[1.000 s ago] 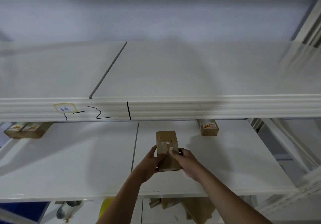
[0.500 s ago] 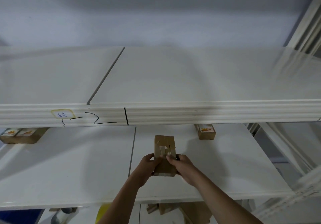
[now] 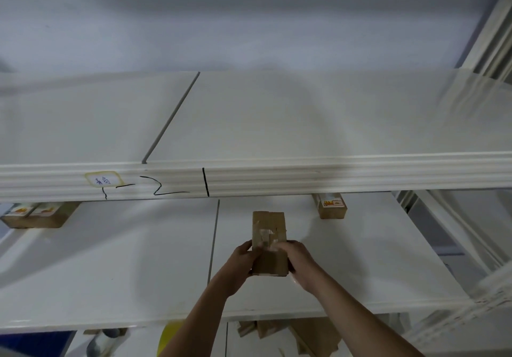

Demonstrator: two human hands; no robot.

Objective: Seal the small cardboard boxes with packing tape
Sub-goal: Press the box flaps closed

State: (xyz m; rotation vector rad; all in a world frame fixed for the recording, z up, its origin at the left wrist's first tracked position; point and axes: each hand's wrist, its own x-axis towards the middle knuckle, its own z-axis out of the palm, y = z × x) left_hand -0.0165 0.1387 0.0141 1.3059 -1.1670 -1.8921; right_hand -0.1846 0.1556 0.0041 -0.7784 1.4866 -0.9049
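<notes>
A small brown cardboard box [image 3: 268, 223] with torn white tape patches on its top is held over the middle shelf [image 3: 110, 259]. My left hand [image 3: 241, 259] grips its left side. On the right side my right hand [image 3: 299, 259] grips it, thumb pressed on the top near the tape. Both hands cover the box's near half. No tape roll is visible.
A labelled small box [image 3: 331, 207] stands at the back right of the middle shelf, and two more boxes [image 3: 36, 214] sit at the back left. The upper shelf [image 3: 277, 123] overhangs with a ribbed front edge. Flattened cardboard [image 3: 291, 334] lies below.
The view has tilted slightly upward, so the shelves and the box sit lower in frame. Both hands keep the same grip on the box, which has barely moved.
</notes>
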